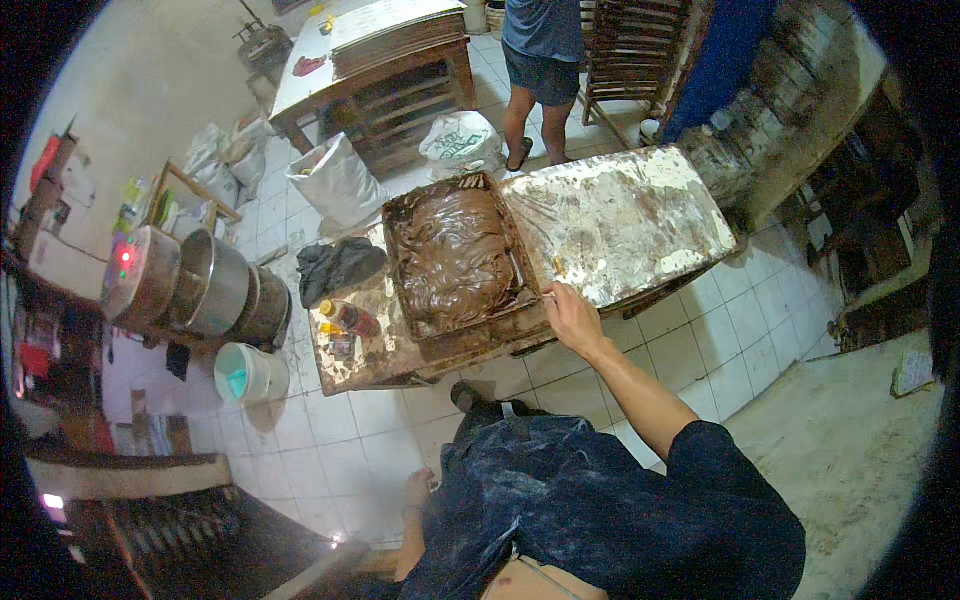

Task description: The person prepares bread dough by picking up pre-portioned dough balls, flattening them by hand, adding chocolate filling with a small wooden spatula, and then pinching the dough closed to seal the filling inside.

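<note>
My right hand (565, 312) grips the right edge of a rectangular tray (515, 245) near its front corner, fingers curled round it. Glossy brown paste (445, 250) fills the tray, which sits on a stained, flaking worktable (620, 220). To its left lie a crumpled black cloth (340, 265) and, below that, a bottle (350, 316) with a yellow cap. My left hand (420, 485) hangs low beside my dark clothing, fingers curled; whether they hold anything is too small and hazy to make out.
Steel pots (210, 285) and a white bucket (250, 375) stand at left. Beyond the worktable are white sacks (330, 180), a table (310, 95) with stacked boards, and a standing person (540, 60). A slatted wooden chair (620, 55) and dark shelving (850, 170) are at right.
</note>
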Action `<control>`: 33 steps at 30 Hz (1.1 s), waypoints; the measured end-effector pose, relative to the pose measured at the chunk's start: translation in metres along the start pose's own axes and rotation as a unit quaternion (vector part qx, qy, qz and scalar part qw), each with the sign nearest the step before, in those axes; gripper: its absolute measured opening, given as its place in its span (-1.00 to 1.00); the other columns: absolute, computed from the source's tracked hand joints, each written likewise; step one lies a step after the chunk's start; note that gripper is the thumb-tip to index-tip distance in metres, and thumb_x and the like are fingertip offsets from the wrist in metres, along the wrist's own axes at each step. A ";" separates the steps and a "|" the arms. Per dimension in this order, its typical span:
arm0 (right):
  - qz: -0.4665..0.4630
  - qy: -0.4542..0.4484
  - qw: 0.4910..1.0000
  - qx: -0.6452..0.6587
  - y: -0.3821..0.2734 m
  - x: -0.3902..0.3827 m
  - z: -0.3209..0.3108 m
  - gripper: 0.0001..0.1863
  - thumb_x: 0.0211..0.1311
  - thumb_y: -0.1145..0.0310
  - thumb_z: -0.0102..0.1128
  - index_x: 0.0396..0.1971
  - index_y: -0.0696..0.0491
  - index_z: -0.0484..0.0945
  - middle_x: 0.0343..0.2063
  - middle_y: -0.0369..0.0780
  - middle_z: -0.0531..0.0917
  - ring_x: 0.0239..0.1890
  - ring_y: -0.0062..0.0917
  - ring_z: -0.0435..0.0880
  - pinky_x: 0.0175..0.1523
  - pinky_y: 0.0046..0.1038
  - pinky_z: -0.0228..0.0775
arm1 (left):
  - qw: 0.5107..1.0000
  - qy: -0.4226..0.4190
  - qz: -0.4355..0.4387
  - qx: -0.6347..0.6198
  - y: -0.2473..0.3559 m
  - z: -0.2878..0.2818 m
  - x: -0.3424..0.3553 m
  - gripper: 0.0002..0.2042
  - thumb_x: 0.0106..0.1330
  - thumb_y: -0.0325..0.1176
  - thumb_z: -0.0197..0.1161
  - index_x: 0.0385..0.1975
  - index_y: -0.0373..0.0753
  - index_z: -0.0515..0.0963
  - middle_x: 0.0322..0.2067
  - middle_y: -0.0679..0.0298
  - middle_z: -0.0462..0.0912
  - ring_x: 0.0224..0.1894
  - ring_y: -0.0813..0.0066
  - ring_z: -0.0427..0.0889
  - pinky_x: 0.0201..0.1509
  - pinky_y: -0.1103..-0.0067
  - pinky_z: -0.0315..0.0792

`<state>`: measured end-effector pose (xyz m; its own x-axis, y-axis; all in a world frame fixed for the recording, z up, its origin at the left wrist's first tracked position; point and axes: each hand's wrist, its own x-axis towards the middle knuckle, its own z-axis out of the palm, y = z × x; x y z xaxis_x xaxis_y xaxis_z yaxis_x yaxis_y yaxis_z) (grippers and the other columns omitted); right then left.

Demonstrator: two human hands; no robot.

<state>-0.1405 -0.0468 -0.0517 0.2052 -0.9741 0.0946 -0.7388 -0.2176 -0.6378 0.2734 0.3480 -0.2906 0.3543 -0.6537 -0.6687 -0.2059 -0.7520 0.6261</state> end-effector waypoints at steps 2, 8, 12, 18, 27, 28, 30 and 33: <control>0.028 -0.010 0.999 -0.016 0.014 -0.003 -0.019 -0.60 0.40 0.17 0.03 0.12 0.05 0.42 -0.09 -0.03 0.61 -0.05 -0.07 0.62 0.00 -0.07 0.49 | 0.998 -0.053 0.008 -0.033 0.043 0.031 0.002 -0.55 0.46 -0.08 0.07 0.00 -0.41 0.57 -0.07 0.11 0.68 -0.20 0.26 0.70 -0.17 0.46 0.56; -0.009 -0.010 0.999 -0.031 -0.060 0.015 -0.087 -0.53 0.32 0.02 0.13 0.08 0.02 0.49 -0.04 -0.05 0.57 -0.02 -0.11 0.61 0.03 -0.11 0.49 | 0.961 -0.069 0.217 0.155 0.025 0.009 0.030 -0.63 0.39 -0.23 0.17 0.01 -0.40 0.59 -0.08 0.14 0.69 -0.08 0.34 0.66 -0.15 0.46 0.55; -0.230 -0.105 0.962 0.098 -0.195 0.047 -0.157 -0.69 0.21 0.19 0.13 -0.13 0.01 0.61 -0.23 -0.06 0.66 -0.12 -0.12 0.66 -0.06 -0.11 0.50 | 0.994 -0.062 0.051 0.068 -0.010 -0.037 0.078 -0.62 0.32 -0.19 0.24 0.00 -0.33 0.60 -0.21 0.24 0.70 -0.20 0.38 0.66 -0.29 0.52 0.54; -0.490 -0.067 0.863 -0.097 -0.352 0.096 -0.160 -0.72 -0.11 0.13 0.36 -0.51 0.04 0.73 -0.51 -0.05 0.72 -0.43 -0.14 0.74 -0.40 -0.15 0.54 | 0.988 -0.147 0.006 0.040 0.113 0.039 0.108 -0.61 0.31 -0.18 0.26 0.02 -0.29 0.59 -0.23 0.24 0.70 -0.24 0.40 0.66 -0.35 0.54 0.54; -0.585 -0.042 0.801 -0.121 -0.452 0.103 -0.195 -0.73 -0.03 0.11 0.37 -0.53 0.04 0.70 -0.52 -0.11 0.72 -0.40 -0.17 0.74 -0.38 -0.15 0.54 | 0.991 -0.129 0.003 0.027 0.187 0.024 0.086 -0.61 0.32 -0.17 0.26 0.06 -0.25 0.57 -0.19 0.24 0.70 -0.24 0.39 0.67 -0.36 0.55 0.54; -0.581 -0.041 0.802 -0.130 -0.452 0.105 -0.195 -0.73 -0.03 0.11 0.37 -0.53 0.04 0.70 -0.52 -0.11 0.72 -0.40 -0.17 0.74 -0.37 -0.15 0.54 | 0.990 -0.135 0.005 0.027 0.192 0.028 0.089 -0.61 0.32 -0.17 0.26 0.06 -0.25 0.57 -0.19 0.24 0.69 -0.24 0.38 0.67 -0.36 0.55 0.55; -0.580 -0.045 0.802 -0.138 -0.456 0.106 -0.195 -0.73 -0.02 0.11 0.36 -0.52 0.04 0.69 -0.52 -0.11 0.72 -0.39 -0.17 0.74 -0.37 -0.15 0.54 | 0.990 -0.142 -0.003 0.027 0.193 0.032 0.088 -0.61 0.33 -0.17 0.26 0.07 -0.24 0.56 -0.18 0.24 0.69 -0.24 0.38 0.67 -0.36 0.55 0.55; -0.577 -0.044 0.802 -0.147 -0.461 0.106 -0.195 -0.73 0.00 0.12 0.35 -0.51 0.04 0.69 -0.51 -0.11 0.72 -0.38 -0.17 0.74 -0.36 -0.14 0.54 | 0.988 -0.151 -0.016 0.033 0.185 0.030 0.090 -0.61 0.33 -0.17 0.26 0.08 -0.23 0.56 -0.17 0.24 0.69 -0.24 0.38 0.68 -0.37 0.55 0.55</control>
<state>0.0968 -0.0620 0.4014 0.8966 -0.1078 0.4296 -0.1408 -0.9890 0.0459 0.2397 0.1475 -0.2468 0.0755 -0.6169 -0.7834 -0.2610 -0.7705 0.5816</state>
